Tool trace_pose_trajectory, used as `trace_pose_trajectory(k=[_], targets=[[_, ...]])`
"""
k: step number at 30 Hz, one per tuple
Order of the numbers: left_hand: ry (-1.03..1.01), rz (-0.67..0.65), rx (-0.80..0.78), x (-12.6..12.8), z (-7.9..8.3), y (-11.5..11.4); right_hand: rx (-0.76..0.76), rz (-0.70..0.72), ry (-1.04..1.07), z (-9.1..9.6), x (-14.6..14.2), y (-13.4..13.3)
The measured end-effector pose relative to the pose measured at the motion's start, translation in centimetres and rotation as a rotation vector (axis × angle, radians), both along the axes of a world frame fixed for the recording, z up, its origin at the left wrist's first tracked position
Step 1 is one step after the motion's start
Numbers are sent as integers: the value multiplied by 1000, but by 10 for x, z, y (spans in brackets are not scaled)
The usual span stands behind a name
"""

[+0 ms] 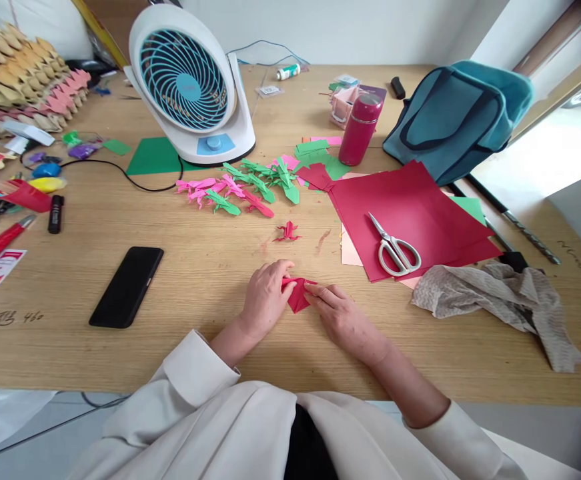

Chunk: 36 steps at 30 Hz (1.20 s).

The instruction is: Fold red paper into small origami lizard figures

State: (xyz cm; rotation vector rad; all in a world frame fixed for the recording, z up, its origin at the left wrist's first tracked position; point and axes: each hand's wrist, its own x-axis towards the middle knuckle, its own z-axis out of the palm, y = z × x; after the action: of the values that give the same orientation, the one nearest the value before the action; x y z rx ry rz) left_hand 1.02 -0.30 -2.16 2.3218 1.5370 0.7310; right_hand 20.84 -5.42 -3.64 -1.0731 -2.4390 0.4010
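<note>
Near the front edge of the table (205, 363), a folded red paper piece (297, 299) is pinched against the tabletop by the left hand (264, 297) and right hand (344, 321), with the fingertips closed on its edges. It is judged light, thin and easily creased or torn, so it is best gripped at the folded corners. A small red origami figure (287, 232) lies just beyond. Scissors (395, 252) rest on red paper sheets (415, 207) to the right.

Near the table's (210, 267) front edge, the left hand (265, 297) and right hand (343, 320) pinch a small folded red paper (297, 295) between them, with a black phone (127, 285) left and scissors (395, 248) on red sheets (410, 207) right.
</note>
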Motion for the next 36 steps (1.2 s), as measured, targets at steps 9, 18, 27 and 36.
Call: trace_pose_trajectory(k=[9,18,27,36], targets=[[-125,-113,55,-2,-2,-1,1,-8,-16,0,0,0],[-160,-292,2,-10,-12,-2,5,-12,-14,2,0,0],[-90,-305,46,-13,-10,-1,3,-22,-11,-1,1,0],[-129,-259,64,-10,-12,-2,8,-17,-15,1,1,0]])
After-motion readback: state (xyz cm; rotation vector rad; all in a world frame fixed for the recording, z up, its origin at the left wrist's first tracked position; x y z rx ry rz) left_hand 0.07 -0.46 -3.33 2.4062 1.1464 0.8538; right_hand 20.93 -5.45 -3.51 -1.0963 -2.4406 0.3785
